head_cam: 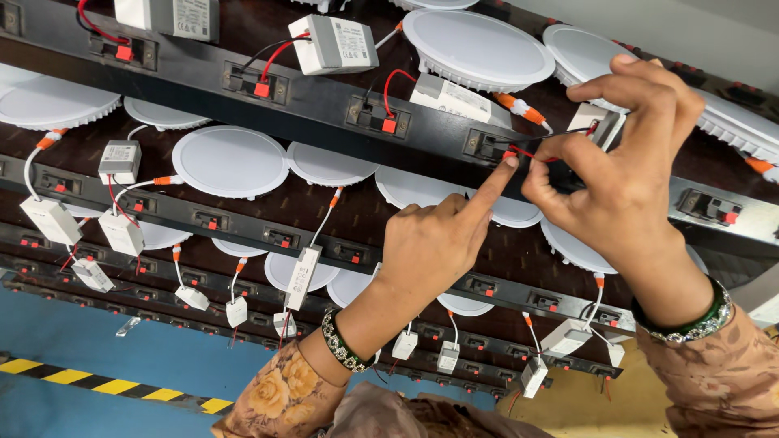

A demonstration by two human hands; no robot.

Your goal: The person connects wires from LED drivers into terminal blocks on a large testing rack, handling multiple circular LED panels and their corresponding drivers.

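My left hand reaches up with its index finger stretched out, and the fingertip presses the red lever of a spring terminal on a black rail. My right hand pinches a thin red and black wire pair between thumb and fingers, right beside that terminal. The wires run back to a white driver box half hidden behind my right hand. Both wrists wear green bangles.
Several round white panel lights lie on a dark board between rows of black terminal rails. White driver boxes with red and black leads hang along them. A blue floor with a yellow-black stripe shows at the lower left.
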